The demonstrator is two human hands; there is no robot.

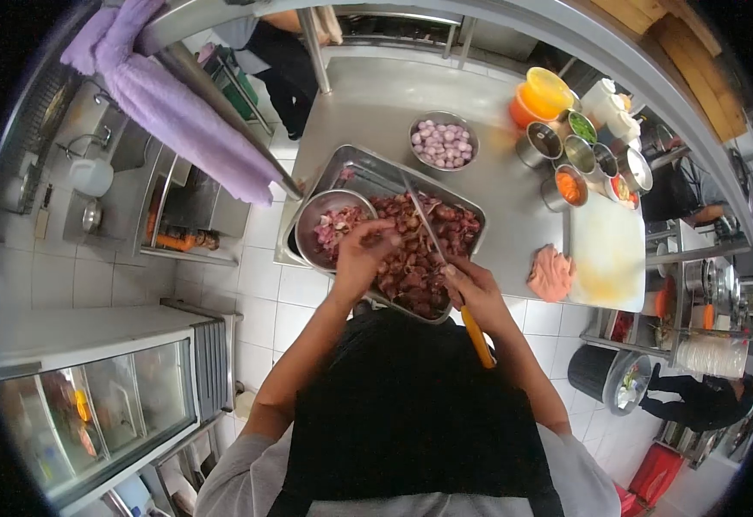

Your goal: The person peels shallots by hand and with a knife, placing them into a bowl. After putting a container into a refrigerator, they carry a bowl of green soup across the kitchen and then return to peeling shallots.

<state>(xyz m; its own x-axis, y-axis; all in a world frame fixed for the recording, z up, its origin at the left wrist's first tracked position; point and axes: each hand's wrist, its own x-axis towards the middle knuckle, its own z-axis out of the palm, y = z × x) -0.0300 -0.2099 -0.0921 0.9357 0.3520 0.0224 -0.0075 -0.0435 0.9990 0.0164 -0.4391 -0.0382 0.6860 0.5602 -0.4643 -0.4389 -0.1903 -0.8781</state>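
My right hand [476, 289] grips a knife with a yellow handle [478, 339]; its long blade [425, 215] points away from me over a metal tray [478, 207]. Dark red pieces of meat [411, 280] fill much of that tray. Over the meat, beside a steel bowl [310, 250], my left hand [366, 252] has its fingers curled together. Whatever they may hold is too small to make out. Pinkish chopped pieces [335, 226] lie in this bowl, which rests at the tray's left end.
Farther back on the steel table [359, 95] stands a bowl of peeled purple onions [442, 144]. Several containers [579, 153] crowd the right side, near a white cutting board [609, 250] and a pink cloth [551, 274]. A purple towel [178, 108] hangs at left; other people stand farther off.
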